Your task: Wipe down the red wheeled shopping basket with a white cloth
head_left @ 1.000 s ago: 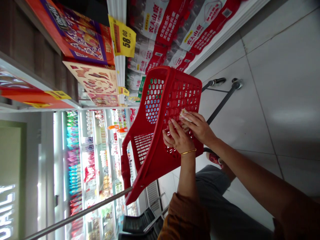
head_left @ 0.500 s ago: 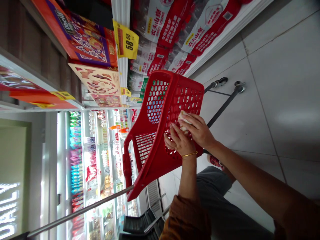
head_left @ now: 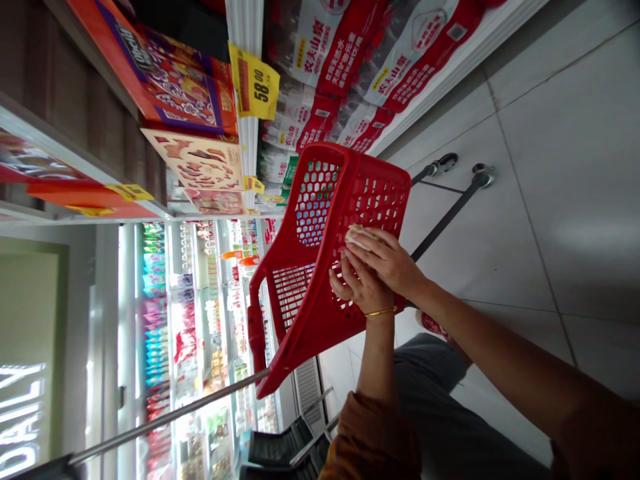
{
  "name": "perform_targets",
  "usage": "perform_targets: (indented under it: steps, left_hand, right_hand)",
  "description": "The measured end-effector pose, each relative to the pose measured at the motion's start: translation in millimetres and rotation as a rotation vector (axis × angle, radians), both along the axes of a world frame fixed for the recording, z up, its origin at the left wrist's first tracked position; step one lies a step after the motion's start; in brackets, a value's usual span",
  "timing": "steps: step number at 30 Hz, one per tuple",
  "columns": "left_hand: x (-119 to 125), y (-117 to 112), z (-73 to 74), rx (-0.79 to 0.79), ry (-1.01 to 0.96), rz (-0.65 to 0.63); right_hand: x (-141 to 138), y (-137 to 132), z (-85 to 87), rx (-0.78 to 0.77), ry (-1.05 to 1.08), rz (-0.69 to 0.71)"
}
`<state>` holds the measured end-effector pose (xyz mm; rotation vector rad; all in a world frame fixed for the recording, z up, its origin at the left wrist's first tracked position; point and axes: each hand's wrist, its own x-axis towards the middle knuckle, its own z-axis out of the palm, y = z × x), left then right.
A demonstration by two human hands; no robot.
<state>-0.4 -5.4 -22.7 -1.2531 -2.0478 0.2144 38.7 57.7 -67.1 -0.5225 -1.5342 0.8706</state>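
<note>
A red plastic shopping cart with perforated sides stands in front of me, turned sideways in the picture. My right hand presses a crumpled whitish cloth or tissue against the cart's side; its fingers lie over the cloth. Close beside it, and partly overlapped by it, my left hand rests on the same side with fingers apart. A thin gold-coloured bracelet circles the left wrist. Whether any of the cloth lies under the left fingers is hidden.
Packs of red-labelled water bottles line the low shelf beside the cart. Boxed goods and a yellow price tag are above them. A metal pole crosses the lower left. Black trays are near the bottom. Tiled floor lies at right.
My right hand has slid the cloth along the cart's side, left in the picture toward the rim, and now overlaps my left hand more. The left hand stays nearly in place.
</note>
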Motion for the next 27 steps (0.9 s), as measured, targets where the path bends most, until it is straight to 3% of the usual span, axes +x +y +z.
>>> perform_targets:
  steps: [6,10,13,18,20,23,27]
  left_hand:
    - [0,-2,-1.7,0.025,0.010,-0.004]
    - [3,-1,-1.3,0.043,0.007,0.000]
    - [5,1,-0.2,0.064,0.045,-0.048]
    - [9,5,2.6,-0.033,0.036,-0.051]
    - [12,7,3.8,-0.077,0.017,-0.027]
    - [16,8,5.3,-0.084,0.012,-0.026]
    - [15,7,6.0,-0.082,0.006,-0.051]
  right_hand:
    - [4,-7,-27.5,-0.076,0.018,-0.042]
    - [7,-8,-34.5,-0.109,0.030,-0.049]
    - [9,-5,-24.0,-0.128,0.054,-0.066]
    - [6,-1,22.6,-0.062,0.085,-0.004]
    - [6,2,36.8,-0.169,0.050,-0.026]
    - [10,12,39.7,-0.032,0.010,0.089]
    - [16,21,24.5,0.023,-0.003,0.095]
